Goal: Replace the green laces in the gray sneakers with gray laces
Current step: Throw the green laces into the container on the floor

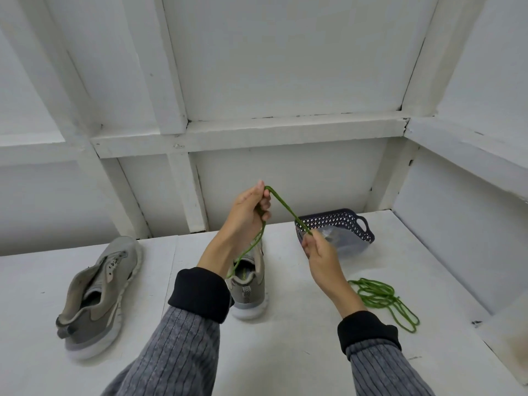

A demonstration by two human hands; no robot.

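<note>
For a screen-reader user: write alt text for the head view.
Both hands, left hand and right hand, hold a green lace taut above a gray sneaker. A second sneaker, a loose green lace and a dark basket lie on the white table.

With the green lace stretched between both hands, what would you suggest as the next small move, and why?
Probably lay this green lace beside the loose green lace on the table. Both the left hand and the right hand hold it, and its tail seems to hang clear of the middle sneaker.

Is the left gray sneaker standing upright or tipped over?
Tipped. The left gray sneaker leans on its side on the white table, its opening facing right and its white sole edge showing.
</note>
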